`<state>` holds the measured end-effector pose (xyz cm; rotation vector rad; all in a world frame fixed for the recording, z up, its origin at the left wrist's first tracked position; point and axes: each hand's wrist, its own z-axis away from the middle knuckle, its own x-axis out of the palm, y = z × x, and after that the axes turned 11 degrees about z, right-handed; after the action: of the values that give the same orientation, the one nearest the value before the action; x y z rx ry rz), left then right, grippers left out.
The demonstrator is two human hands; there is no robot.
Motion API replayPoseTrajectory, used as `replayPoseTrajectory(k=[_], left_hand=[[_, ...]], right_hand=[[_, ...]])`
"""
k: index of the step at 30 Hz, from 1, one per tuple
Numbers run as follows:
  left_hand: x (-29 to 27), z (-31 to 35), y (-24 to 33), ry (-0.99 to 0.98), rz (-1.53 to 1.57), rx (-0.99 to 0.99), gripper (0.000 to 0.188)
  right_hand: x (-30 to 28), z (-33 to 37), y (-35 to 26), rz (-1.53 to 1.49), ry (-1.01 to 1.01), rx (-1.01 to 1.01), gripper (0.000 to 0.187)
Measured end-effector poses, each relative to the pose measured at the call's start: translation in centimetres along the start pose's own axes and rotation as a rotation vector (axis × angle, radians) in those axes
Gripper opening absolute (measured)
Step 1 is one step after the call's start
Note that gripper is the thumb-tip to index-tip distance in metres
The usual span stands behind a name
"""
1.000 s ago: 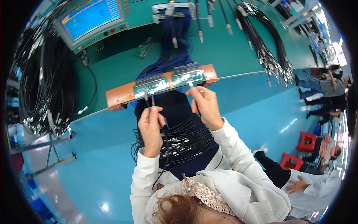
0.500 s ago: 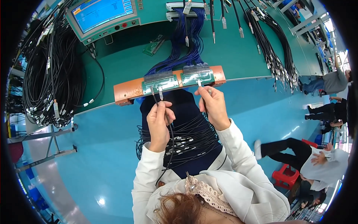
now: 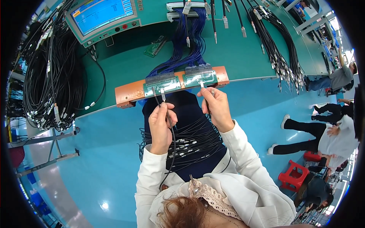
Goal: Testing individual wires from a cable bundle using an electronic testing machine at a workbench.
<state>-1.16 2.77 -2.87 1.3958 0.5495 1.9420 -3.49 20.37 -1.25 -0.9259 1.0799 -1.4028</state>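
Observation:
Two green circuit boards, the left board (image 3: 173, 84) and the right board (image 3: 208, 78), sit on an orange-brown block (image 3: 128, 93) at the table's near edge. My left hand (image 3: 161, 122) is closed, fingers pinching a black cable just below its silver plug (image 3: 163, 94), which meets the left board's front edge. A second thin dark lead (image 3: 156, 98) runs from that board toward the same hand. Farther right, my right hand (image 3: 217, 108) pinches another black cable by its pale plug (image 3: 202, 84) at the right board. Fingers hide how deep either plug sits.
Blue wires (image 3: 178, 51) link the boards to white connectors behind. A tester with a lit screen (image 3: 102, 17) stands back left, near a loose green board (image 3: 154, 49). Black cable bundles hang left (image 3: 57, 76) and right (image 3: 279, 47); more cables (image 3: 186, 142) cover my lap. A red stool (image 3: 293, 175) stands right.
Both my hands keep their grips at the boards, with hardly any movement. At the right, a person in a white top has shifted, legs now apart, away from the red stool.

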Motion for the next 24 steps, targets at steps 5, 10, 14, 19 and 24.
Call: replayPoseTrajectory(k=[5,10,14,19,24], left_hand=[[0.0,0.0,0.1,0.008,0.002,-0.002,0.026],[0.7,-0.5,-0.1,0.015,-0.062,0.078,0.024],[0.9,-0.5,-0.2,0.022,-0.24,0.161,0.023],[0.2,-0.9,-0.1,0.036,-0.318,0.25,0.022],[0.7,-1.2,0.2,-0.007,-0.336,0.188,0.022]], right_hand=[[0.1,0.0,0.0,-0.008,-0.005,-0.001,0.024],[0.0,-0.1,-0.2,-0.019,0.009,0.014,0.024],[0.0,-0.4,0.4,-0.069,-0.004,0.025,0.023],[0.4,-0.8,0.3,-0.087,-0.031,0.049,0.022],[-0.2,-0.9,0.3,-0.084,0.001,0.018,0.023]])
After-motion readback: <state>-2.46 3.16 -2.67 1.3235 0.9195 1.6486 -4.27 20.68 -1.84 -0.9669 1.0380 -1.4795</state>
